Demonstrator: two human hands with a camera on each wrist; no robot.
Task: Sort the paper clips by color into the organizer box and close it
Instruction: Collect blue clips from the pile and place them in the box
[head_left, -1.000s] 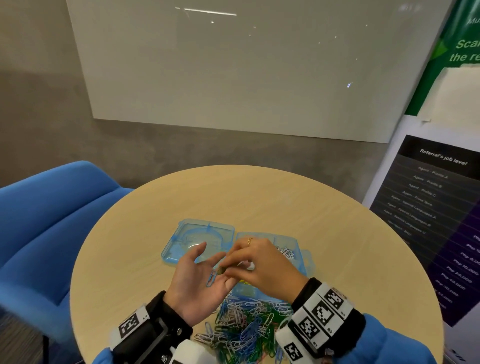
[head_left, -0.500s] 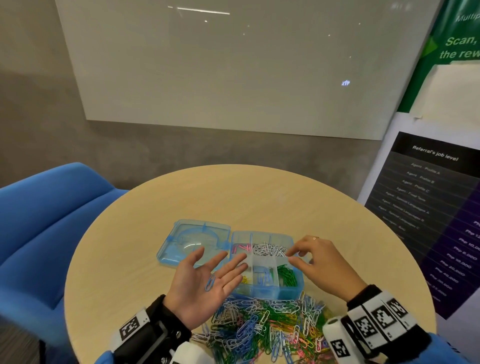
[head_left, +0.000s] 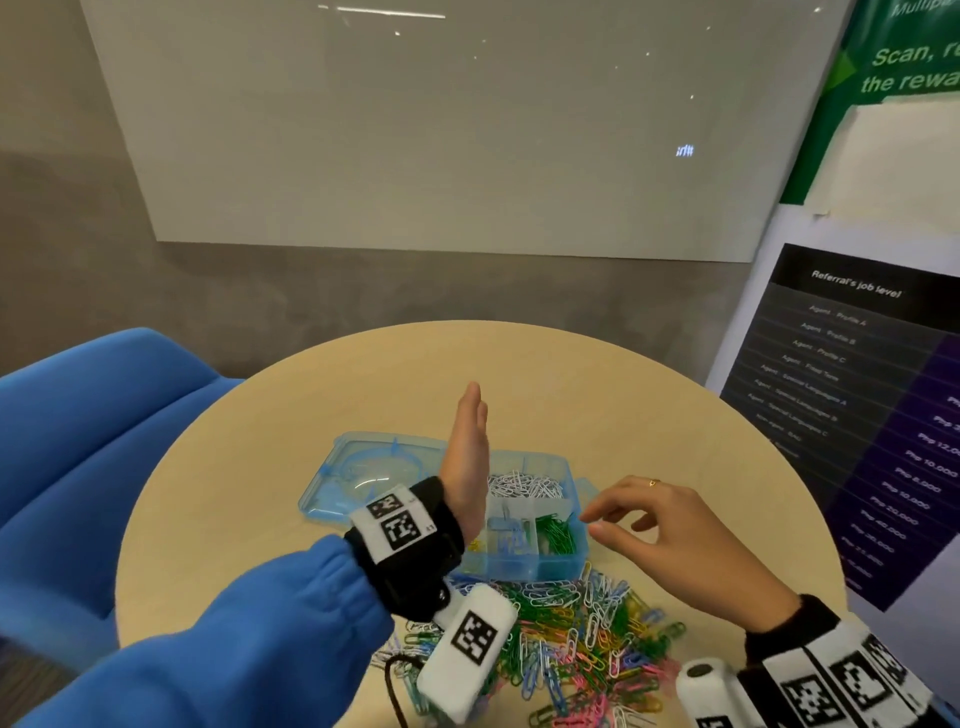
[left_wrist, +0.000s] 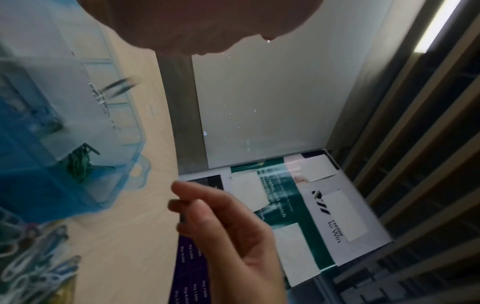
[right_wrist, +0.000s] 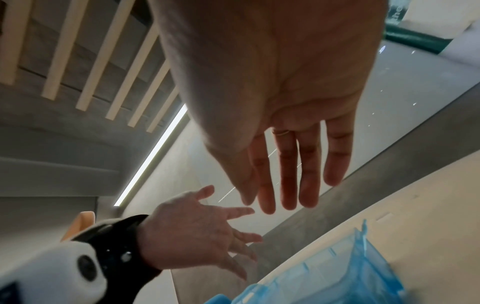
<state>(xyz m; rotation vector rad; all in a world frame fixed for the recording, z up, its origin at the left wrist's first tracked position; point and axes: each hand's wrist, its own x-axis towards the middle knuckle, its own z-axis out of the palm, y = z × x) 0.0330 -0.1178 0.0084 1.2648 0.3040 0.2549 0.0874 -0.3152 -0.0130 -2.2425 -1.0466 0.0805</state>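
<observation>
Table (head_left: 649, 395) first: it is round, pale wood, and everything I care about sits toward its near edge. I read the organizer box (head_left: 524, 564) as lying with its long axis running left to right across the table, its lid (head_left: 363, 467) folded flat open toward the left edge and its latch tab pointing toward the right edge. White clips fill the far compartment, green ones the near right one, blue ones the middle, and a few yellow show near the left wrist.

Nearer me than the box, right at the table's near edge, lies the loose pile of paper clips (head_left: 571, 629), mixed in colour and pointing every way, so no single axis to line up with.

My left hand (head_left: 467, 457) stands on edge above the hinge line, fingers straight and together, holding nothing I can see. My right hand (head_left: 670, 535) hovers just beside the box's right end, fingers loosely curled, thumb and forefinger apart, empty.

I judge the right hand nearer to the pile, which lies toward me and slightly left of its fingertips (head_left: 589, 517); sorting is far from finished.
</observation>
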